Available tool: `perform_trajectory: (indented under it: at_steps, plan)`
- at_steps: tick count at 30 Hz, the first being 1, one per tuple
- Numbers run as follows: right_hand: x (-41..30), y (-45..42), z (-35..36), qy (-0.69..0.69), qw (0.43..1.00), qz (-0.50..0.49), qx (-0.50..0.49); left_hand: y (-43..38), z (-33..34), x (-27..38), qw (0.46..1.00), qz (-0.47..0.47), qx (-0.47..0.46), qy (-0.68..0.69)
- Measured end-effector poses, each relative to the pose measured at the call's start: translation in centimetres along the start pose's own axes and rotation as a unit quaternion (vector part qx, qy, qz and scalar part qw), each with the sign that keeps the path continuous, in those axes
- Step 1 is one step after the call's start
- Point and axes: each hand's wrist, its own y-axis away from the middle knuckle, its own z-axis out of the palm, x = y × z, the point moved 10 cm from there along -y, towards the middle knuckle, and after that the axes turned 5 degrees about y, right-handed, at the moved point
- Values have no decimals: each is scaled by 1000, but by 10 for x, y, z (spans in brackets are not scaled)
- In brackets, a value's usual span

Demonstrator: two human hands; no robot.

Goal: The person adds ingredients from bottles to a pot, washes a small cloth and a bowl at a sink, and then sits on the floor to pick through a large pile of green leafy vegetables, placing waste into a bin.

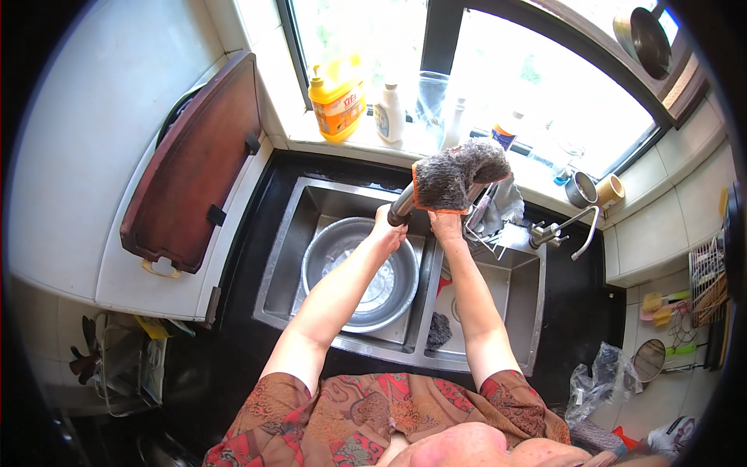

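Observation:
My left hand [390, 231] is closed around the dark tip of the metal faucet spout [404, 201], above the left sink basin [280, 274]. A shaggy grey cloth with orange edging [452, 175] hangs over the top of the faucet. Just under it is my right hand [446, 225], near the divider between the basins; its fingers are mostly hidden by the cloth. Below my left forearm a round metal bowl [315, 274] sits in the left basin. In the right basin [519, 303] lie a dark grey scrubbing pad or cloth [439, 331] and a red item [444, 283], partly covered by my arm.
On the windowsill stand a yellow detergent jug [337, 111], a white bottle [389, 114] and other bottles. A wire rack with a grey rag [503, 201] and a small curved tap [557, 230] are behind the right basin. A brown cutting board [195, 163] leans at left.

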Motion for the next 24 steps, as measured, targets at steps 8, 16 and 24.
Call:
perform_trajectory:
  at_steps: [8, 16, 24]
  plan:
    - [-114, 76, -40, -202, 970, -45, 128, -28, -71, 39, 966, 207, 123, -96]
    - [-119, 51, 64, -476, 852, 138, -168, 20, -21, 3, 974, 101, -78, 189]
    - [-43, 52, 133, -482, 868, 105, 60, 17, -76, -24, 972, 12, 210, 106]
